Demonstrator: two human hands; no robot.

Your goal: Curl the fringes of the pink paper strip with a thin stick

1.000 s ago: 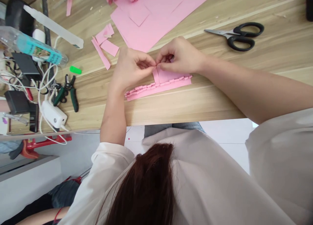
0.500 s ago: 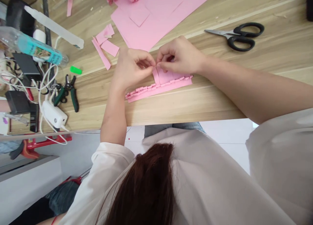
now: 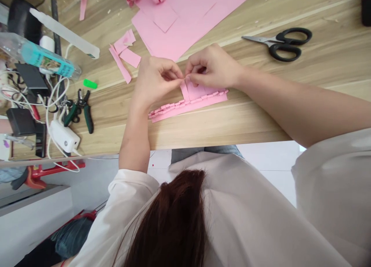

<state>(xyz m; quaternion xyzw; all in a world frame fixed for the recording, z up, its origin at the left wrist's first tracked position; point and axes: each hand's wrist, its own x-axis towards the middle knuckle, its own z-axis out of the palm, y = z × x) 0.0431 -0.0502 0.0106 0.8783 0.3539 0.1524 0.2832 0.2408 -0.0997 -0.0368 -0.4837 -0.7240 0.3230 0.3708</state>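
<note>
Left hand (image 3: 155, 83) and right hand (image 3: 213, 66) pinch a pink strip (image 3: 184, 90), grips closed, at the sheet's (image 3: 203, 94) 12 o'clock. Pleats (image 3: 174, 106) line its 6 o'clock edge (rest flat).

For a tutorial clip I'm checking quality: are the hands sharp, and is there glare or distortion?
Head view: left hand and right hand look sharp, shadows soft; no strong glare on the wooden table; wide-angle stretching distorts the frame's edges, notably the sleeve.
</note>
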